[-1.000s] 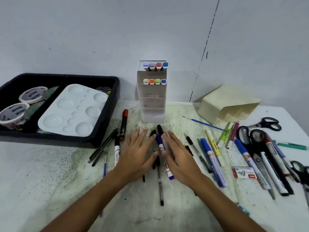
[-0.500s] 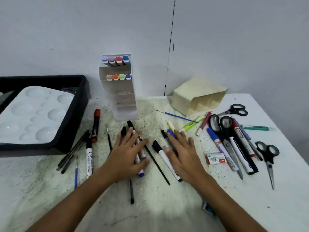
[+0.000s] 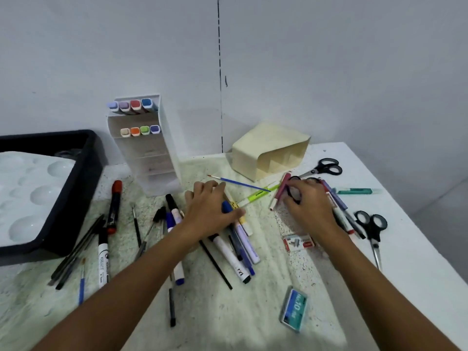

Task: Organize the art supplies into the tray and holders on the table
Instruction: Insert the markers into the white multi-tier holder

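Both hands have shifted right since a second ago. Left hand (image 3: 211,211) lies flat, fingers straight, on the marker cluster (image 3: 238,247). Right hand (image 3: 307,203) curls onto scissors handles (image 3: 293,192) beneath it. Sorting barely started; cream holder (image 3: 268,150) just beyond.

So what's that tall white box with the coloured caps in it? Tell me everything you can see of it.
The marker holder is a tall, narrow white rack, seemingly plastic, with stacked open shelves. It stands on the table near the wall, leaning in this wide view, just right of the black tray. The top shelf holds four markers with lilac, mauve, red and blue ends; the second holds four more, capped beige, orange, green and violet. The lower shelves look empty. Neither hand touches it.
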Demonstrator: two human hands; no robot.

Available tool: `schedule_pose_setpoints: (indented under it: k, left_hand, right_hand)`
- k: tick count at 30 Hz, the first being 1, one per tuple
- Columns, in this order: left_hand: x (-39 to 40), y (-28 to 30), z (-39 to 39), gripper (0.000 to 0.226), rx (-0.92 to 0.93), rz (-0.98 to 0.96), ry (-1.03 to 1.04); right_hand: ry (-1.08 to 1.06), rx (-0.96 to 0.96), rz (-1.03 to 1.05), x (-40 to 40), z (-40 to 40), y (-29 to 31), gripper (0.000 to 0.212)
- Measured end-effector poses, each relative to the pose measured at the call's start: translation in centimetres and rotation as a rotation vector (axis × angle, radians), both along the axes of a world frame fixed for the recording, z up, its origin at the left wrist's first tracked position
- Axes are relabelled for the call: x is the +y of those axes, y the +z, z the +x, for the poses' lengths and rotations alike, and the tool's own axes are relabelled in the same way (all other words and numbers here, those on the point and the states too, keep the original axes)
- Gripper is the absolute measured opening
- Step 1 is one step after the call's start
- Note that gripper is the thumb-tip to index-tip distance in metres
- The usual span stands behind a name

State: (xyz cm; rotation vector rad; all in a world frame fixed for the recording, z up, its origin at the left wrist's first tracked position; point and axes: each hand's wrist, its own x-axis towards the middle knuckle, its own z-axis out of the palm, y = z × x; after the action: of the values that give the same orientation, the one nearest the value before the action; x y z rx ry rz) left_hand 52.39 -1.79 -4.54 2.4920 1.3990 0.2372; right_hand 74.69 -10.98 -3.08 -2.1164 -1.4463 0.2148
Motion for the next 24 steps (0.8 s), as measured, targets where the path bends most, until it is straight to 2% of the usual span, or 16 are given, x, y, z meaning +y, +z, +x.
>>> schedule_pose_setpoints:
  k: [2, 3, 7, 9, 13, 15, 18, 20, 24]
  left_hand:
    - [0.6, 0.0, 0.2, 0.115, 0.068, -0.039, -0.017]
    - [0.9, 0.1, 0.3, 0.115, 0.087, -0.046, -0.026]
    - [0.9, 0.5, 0.3, 0.11, 0.023, -0.09, -0.017]
    - [0.9, 0.7, 0.4, 0.105, -0.012, -0.128, 0.007]
    - [1.1, 0.8, 0.4, 0.093, -0.041, -0.191, 0.048]
    - [1.3, 0.7, 0.4, 0.081, -0.084, -0.211, 0.067]
    - [1.6, 0.9, 0.5, 0.068, -0.159, -0.261, 0.081]
    - [1.8, 1.2, 0.6, 0.064, -0.284, -0.304, 0.096]
    - [1.7, 3.0, 0.3, 0.042, -0.573, -0.379, 0.108]
  right_hand:
    - [0.057, -0.09, -0.148, 1.6, 0.2, 0.2, 0.049]
    - [0.078, -0.141, -0.188, 2.4, 0.3, 0.4, 0.052]
    - [0.186, -0.377, -0.363, 4.9, 0.1, 1.7, 0.044]
    - [0.213, -0.388, -0.453, 5.5, 0.1, 2.1, 0.037]
    - [0.278, -0.372, -0.411, 5.5, 0.9, 2.3, 0.027]
    - [0.327, -0.229, -0.405, 5.4, 1.5, 2.8, 0.017]
    - [0.328, 0.287, -0.432, 5.0, 2.7, 4.5, 0.011]
    - [0.332, 0.542, -0.362, 4.6, 3.4, 5.4, 0.012]
    - [0.317, 0.778, -0.15, 4.1, 2.9, 6.6, 0.018]
